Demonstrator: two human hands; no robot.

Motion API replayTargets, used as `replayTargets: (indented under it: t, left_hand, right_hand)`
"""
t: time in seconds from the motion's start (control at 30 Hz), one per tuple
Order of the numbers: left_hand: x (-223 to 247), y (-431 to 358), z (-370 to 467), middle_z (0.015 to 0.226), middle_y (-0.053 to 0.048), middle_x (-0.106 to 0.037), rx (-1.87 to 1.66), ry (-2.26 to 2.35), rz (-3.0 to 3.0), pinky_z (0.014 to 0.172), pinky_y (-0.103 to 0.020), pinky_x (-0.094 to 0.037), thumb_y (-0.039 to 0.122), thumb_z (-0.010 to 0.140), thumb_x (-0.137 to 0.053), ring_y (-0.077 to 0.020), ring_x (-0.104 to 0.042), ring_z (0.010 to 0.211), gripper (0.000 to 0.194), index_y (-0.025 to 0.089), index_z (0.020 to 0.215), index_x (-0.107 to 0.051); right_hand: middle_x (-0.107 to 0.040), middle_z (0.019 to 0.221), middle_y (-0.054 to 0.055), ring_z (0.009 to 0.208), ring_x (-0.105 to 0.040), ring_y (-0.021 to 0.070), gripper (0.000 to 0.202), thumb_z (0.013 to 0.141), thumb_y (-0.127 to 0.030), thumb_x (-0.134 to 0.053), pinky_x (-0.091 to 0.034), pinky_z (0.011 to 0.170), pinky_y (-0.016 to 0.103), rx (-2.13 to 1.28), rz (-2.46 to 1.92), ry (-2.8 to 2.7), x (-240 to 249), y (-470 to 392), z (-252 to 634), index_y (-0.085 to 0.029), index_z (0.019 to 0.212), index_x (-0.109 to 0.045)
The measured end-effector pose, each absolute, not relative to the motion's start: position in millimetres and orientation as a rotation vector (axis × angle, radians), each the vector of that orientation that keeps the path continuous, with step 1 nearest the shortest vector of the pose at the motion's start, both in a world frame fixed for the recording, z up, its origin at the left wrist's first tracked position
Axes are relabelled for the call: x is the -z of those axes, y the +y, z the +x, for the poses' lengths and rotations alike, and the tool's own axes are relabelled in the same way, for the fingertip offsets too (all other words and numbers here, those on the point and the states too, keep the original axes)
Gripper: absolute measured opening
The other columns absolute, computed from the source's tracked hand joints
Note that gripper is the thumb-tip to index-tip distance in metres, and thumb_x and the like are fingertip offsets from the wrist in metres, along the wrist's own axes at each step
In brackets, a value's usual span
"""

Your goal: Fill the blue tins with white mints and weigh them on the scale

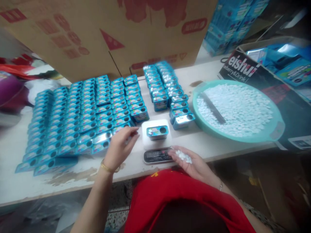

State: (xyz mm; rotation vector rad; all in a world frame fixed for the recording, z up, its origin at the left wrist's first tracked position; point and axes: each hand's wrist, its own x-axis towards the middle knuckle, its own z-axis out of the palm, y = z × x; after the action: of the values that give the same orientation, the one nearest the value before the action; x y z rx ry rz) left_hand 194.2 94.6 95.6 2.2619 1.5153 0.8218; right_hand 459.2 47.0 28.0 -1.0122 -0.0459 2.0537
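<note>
My left hand [122, 144] is just left of a small blue tin [157, 131] with a dark round opening. Its fingers are curled, with thumb and forefinger close together; whatever they may hold is too blurred to make out. That tin rests on the white platform of a small scale [146, 144], whose dark display panel [155, 156] faces me. Palm up, my right hand [191, 166] cups a small heap of white tablets [184, 156], its fingertips at the right end of the panel.
Rows of blue tins [82, 119] fill the left of the table. More tins [161, 82], with tablets on top, stand behind the scale. A green basin [243, 139] of white tablets holds a grey strip [213, 108]. A large cardboard box [150, 38] stands behind; a black carton [262, 90] is at right.
</note>
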Motion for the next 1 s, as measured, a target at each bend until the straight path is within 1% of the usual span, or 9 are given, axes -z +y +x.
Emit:
replayTargets:
  t: [0.2, 0.33, 0.53, 0.63, 0.73, 0.87, 1.0]
  left_hand:
    - [-101, 104, 208, 0.096, -0.007, -0.061, -0.701, 1.369, 2.382, 0.078, -0.029, -0.044, 0.026, 0.091, -0.048, -0.0162, -0.057, 0.089, 0.020, 0.017, 0.106, -0.060]
    - [-106, 113, 214, 0.096, -0.008, -0.060, -0.557, 1.335, 2.499, 0.077, -0.031, -0.043, 0.029, 0.092, -0.047, -0.0175, -0.055, 0.088, 0.023, 0.017, 0.106, -0.061]
    - [-108, 122, 219, 0.093, -0.006, -0.059, -0.362, 1.345, 2.553, 0.075, -0.030, -0.040, 0.031, 0.092, -0.046, -0.0178, -0.053, 0.086, 0.020, 0.018, 0.096, -0.062]
    - [-110, 123, 221, 0.091, -0.006, -0.058, -0.340, 1.356, 2.541, 0.074, -0.030, -0.038, 0.030, 0.093, -0.045, -0.0177, -0.052, 0.085, 0.021, 0.018, 0.093, -0.062]
    - [-112, 121, 223, 0.091, -0.006, -0.059, -0.327, 1.319, 2.614, 0.072, -0.030, -0.036, 0.027, 0.094, -0.042, -0.0169, -0.052, 0.084, 0.022, 0.019, 0.095, -0.063]
    - [-114, 122, 229, 0.086, -0.005, -0.061, -0.258, 1.261, 2.725, 0.070, -0.031, -0.032, 0.024, 0.094, -0.040, -0.0160, -0.051, 0.079, 0.024, 0.019, 0.096, -0.063]
    - [-111, 131, 241, 0.085, -0.004, -0.061, -0.343, 1.173, 2.685, 0.070, -0.031, -0.031, 0.026, 0.095, -0.040, -0.0152, -0.053, 0.080, 0.023, 0.019, 0.094, -0.063]
  right_hand:
    - [-0.071, 0.102, 0.016, 0.101, -0.067, 0.0225, 0.021, 0.082, -0.016, -0.060, -0.053, 0.089, 0.029, -2.057, -1.006, -0.035, -28, 48, 458, -0.007, 0.099, -0.066]
    - [-0.071, 0.102, 0.017, 0.102, -0.066, 0.0231, 0.022, 0.081, -0.018, -0.060, -0.053, 0.090, 0.030, -2.058, -1.000, -0.033, -26, 49, 457, -0.007, 0.100, -0.066]
    - [-0.071, 0.103, 0.016, 0.104, -0.065, 0.0239, 0.021, 0.081, -0.017, -0.060, -0.053, 0.090, 0.030, -2.067, -0.982, -0.044, -27, 50, 456, -0.007, 0.099, -0.066]
    - [-0.071, 0.102, 0.017, 0.104, -0.065, 0.0244, 0.022, 0.081, -0.018, -0.060, -0.052, 0.091, 0.031, -2.069, -0.987, -0.052, -28, 50, 455, -0.007, 0.100, -0.065]
    - [-0.071, 0.102, 0.017, 0.102, -0.066, 0.0236, 0.022, 0.081, -0.017, -0.060, -0.052, 0.092, 0.031, -2.075, -0.984, -0.042, -27, 50, 454, -0.006, 0.100, -0.065]
    - [-0.071, 0.100, 0.018, 0.100, -0.067, 0.0232, 0.021, 0.081, -0.018, -0.061, -0.052, 0.090, 0.031, -2.085, -0.975, -0.041, -26, 51, 452, -0.006, 0.098, -0.066]
    - [-0.071, 0.099, 0.018, 0.096, -0.068, 0.0230, 0.022, 0.081, -0.018, -0.061, -0.052, 0.090, 0.032, -2.100, -0.953, -0.048, -27, 51, 448, -0.006, 0.098, -0.066]
